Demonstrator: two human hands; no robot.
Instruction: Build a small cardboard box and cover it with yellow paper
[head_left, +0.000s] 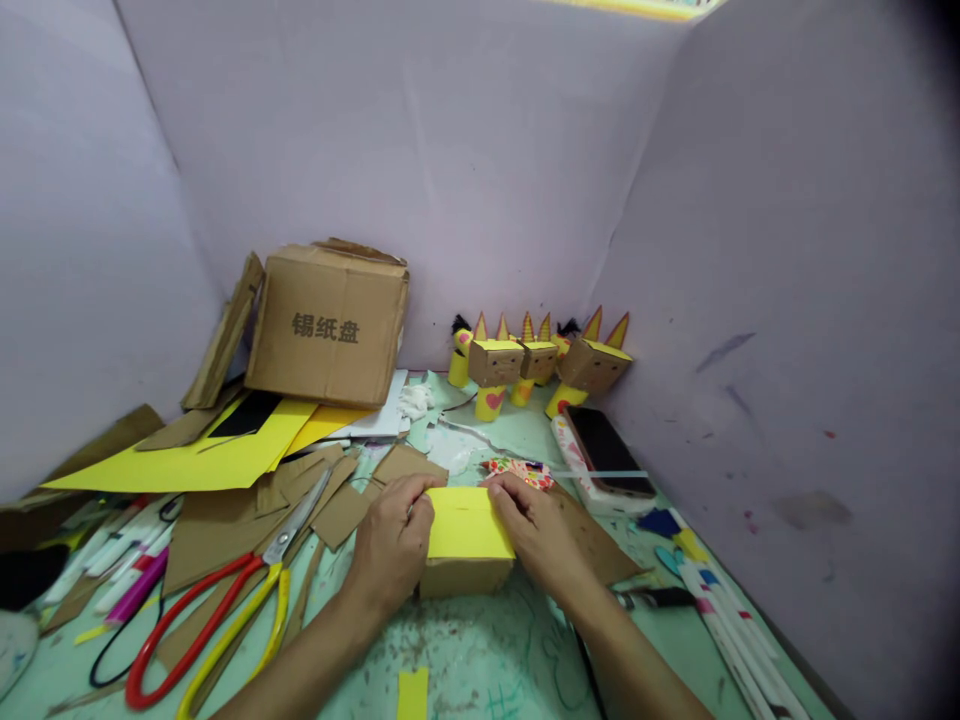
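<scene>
A small cardboard box stands on the green tabletop, its top covered by a sheet of yellow paper. At the left far corner my left hand is closed on the paper-covered box, thumb along the side. My right hand grips the opposite far corner, thumb and fingers at the edge of the paper. The undersides of the fingers are hidden. Nearer to me lies a narrow strip of yellow paper.
Red and yellow scissors lie at left among cardboard scraps and markers. Behind are a large cardboard box and yellow sheets. Several box-headed paper figures stand at the back. A phone and markers lie at right.
</scene>
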